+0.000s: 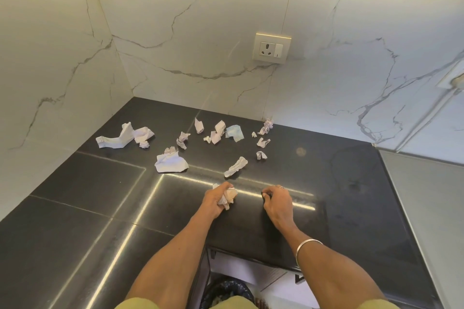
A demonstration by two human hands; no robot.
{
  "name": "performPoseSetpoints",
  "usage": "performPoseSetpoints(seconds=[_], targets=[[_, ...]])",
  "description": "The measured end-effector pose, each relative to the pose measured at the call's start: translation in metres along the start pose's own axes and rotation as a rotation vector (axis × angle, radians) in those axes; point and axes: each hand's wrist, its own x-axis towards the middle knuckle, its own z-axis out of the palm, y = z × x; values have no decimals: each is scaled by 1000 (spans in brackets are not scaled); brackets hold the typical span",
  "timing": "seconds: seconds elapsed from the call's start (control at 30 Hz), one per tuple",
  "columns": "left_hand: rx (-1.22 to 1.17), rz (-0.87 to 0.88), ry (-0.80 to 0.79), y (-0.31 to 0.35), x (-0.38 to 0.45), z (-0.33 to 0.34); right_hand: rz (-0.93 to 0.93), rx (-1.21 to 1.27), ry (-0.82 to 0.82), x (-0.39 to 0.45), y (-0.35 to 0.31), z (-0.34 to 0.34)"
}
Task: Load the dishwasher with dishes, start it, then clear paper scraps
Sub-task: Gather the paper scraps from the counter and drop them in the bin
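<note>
Left hand [218, 199] gripped crumpled paper wad [229, 196], right hand [276, 202] curled, contents indiscernible, paper scraps [170, 162] strewn across black desk [351, 183].

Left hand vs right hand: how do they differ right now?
The left hand grips a wad of crumpled paper; the right hand shows no paper. The right hand wears a ring and its wrist a bangle; the left hand and wrist are bare. The right hand's fingers are curled with the tips at the countertop; whether they pinch anything is unclear. Both are low over the dark countertop, short of the loose scraps.
</note>
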Motion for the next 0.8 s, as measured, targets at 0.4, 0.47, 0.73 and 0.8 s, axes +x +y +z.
performPoseSetpoints(seconds=[0.4, 0.47, 0.73, 0.8], targets=[[-116, 1, -16, -3, -8, -1, 66, 169, -140, 5, -33, 10], [-123, -3, -40, -4, -10, 1, 43, 266, -168, 7, -49, 14], [-272, 37, -102, -4, -10, -9, 2, 391, -270, 13, -80, 35], [-288, 36, -129, -3, -11, -13, -8, 382, -286, 13, -82, 37]])
